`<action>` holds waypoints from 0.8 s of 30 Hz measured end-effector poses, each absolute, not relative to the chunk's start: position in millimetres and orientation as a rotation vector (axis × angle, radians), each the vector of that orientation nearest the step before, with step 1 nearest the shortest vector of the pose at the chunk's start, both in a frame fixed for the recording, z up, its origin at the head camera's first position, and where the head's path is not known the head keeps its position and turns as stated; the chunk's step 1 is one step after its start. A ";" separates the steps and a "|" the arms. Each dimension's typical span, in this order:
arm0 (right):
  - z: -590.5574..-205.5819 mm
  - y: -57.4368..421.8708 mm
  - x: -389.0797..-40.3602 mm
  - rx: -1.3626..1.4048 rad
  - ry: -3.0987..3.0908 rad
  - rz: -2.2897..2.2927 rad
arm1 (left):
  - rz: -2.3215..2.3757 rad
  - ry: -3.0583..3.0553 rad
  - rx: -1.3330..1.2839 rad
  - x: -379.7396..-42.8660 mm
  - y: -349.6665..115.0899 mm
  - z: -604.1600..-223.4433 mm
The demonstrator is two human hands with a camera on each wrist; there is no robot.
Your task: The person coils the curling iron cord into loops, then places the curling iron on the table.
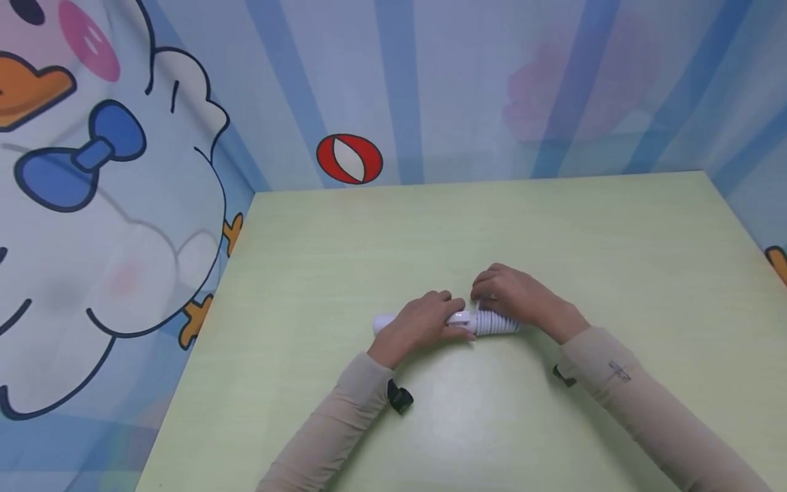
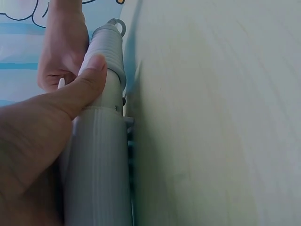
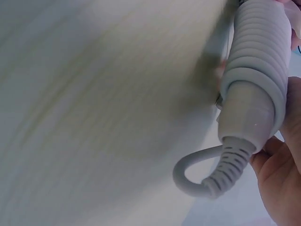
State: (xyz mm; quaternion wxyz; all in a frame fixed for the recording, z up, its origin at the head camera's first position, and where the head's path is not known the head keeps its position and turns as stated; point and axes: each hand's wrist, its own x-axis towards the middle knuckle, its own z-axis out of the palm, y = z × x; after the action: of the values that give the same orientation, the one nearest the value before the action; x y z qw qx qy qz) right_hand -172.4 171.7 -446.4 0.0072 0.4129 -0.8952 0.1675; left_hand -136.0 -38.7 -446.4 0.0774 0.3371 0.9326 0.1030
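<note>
A white hair styling iron (image 1: pixel 384 322) lies lengthwise near the middle of the table, its cord (image 1: pixel 499 324) wound in tight coils round the right-hand part. My left hand (image 1: pixel 424 319) grips the body from above, and in the left wrist view the thumb lies along it up to the coils. Over the wound end, my right hand (image 1: pixel 515 294) has curled fingers pinching a strand of the cord. From the right wrist, the coils (image 3: pixel 258 44) stop short of the tapered end (image 3: pixel 247 115), where a ribbed cord sleeve (image 3: pixel 231 162) bends into a loop. Left fingers partly hide the body.
The pale green table (image 1: pixel 344 246) extends round both hands. Behind it stands a blue striped backdrop (image 1: pixel 443 82) with a red and white ball print, and a cartoon duck print (image 1: pixel 147 273) covers the left side. Dark wrist cameras (image 1: pixel 399 398) sit at the sleeves.
</note>
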 end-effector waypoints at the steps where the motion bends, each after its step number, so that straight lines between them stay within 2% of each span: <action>1: -446.0 171.5 -172.7 1.294 -2.803 0.522 | 0.310 2.796 1.005 -135.7 -38.9 -446.8; 24: -429.8 175.2 -170.4 1.239 -2.918 0.570 | 0.280 2.773 1.003 -134.1 -38.7 -445.5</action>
State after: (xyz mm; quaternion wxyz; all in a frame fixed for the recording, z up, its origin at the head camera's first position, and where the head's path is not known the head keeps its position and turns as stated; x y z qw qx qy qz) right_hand -170.4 175.2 -429.8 -0.0396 0.3844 -0.9052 0.1767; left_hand -134.1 -38.7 -445.5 0.0895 0.3371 0.9325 0.0942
